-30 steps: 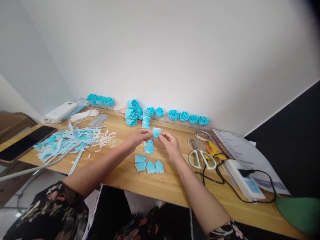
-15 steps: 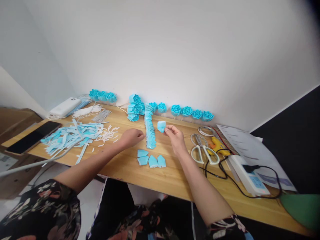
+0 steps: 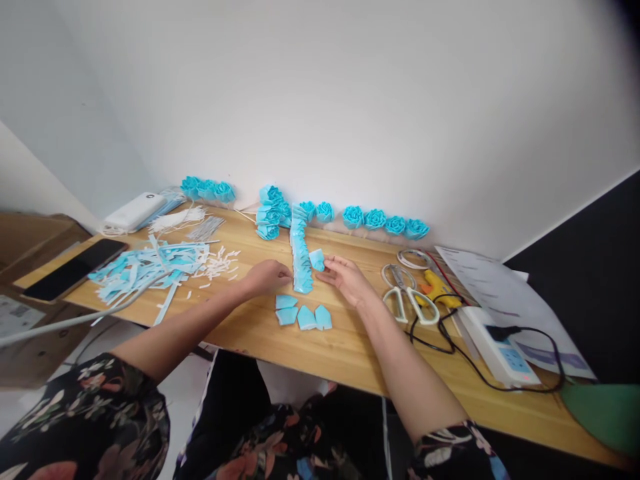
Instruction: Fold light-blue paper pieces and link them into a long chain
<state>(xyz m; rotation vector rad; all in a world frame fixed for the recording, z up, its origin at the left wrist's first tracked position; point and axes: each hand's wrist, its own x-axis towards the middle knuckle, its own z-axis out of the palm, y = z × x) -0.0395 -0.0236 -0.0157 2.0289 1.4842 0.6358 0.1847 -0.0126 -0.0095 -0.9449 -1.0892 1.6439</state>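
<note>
Between the thumb and fingers of my right hand (image 3: 345,277) is a small light-blue petal piece (image 3: 317,259), held just right of the long overlapping row of blue petals (image 3: 301,257). My left hand (image 3: 267,279) is closed at the left side of that row, fingertips close to its edge; whatever they may pinch cannot be made out. Nearer my body lie several flat, pointed blue petals (image 3: 306,318). Behind the row, finished-looking blue flowers (image 3: 270,215) are clustered against the wall.
Blue scrap strips (image 3: 145,267), small white bits (image 3: 219,265) and a phone (image 3: 75,270) lie left. Scissors (image 3: 411,303), a yellow glue gun (image 3: 435,290), a power strip (image 3: 503,353) with black cord and a paper sheet (image 3: 500,293) are right. More blue flowers (image 3: 375,220) line the wall.
My right hand has brought the petal slightly left and down, closer to the row. My left hand has shifted slightly right, toward the row's edge.
</note>
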